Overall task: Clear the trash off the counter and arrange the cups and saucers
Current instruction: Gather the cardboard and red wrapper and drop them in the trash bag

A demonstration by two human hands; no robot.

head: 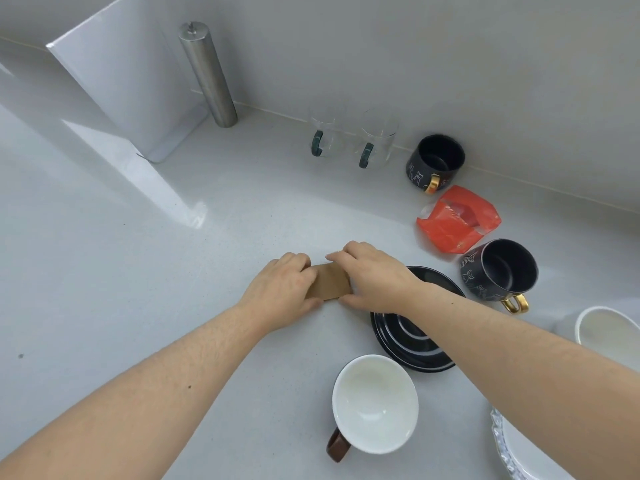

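Observation:
A brown paper piece (pixel 329 282) lies flat on the white counter, pinched from both sides by my left hand (pixel 282 287) and my right hand (pixel 372 277). Just right of it sit stacked black saucers (pixel 412 344), partly under my right forearm. A red wrapper (pixel 457 221) lies further back right. Two black cups with gold handles stand nearby, one by the wall (pixel 435 162), one beside the saucers (pixel 500 270). A white cup with a brown handle (pixel 374 403) stands close to me. Two glass mugs (pixel 349 140) line the wall.
A steel cylinder (pixel 207 71) and a white panel (pixel 114 88) stand at the back left. Another white cup (pixel 607 334) and white saucers (pixel 519 452) sit at the right edge. Bare counter (pixel 121 254) stretches to the left.

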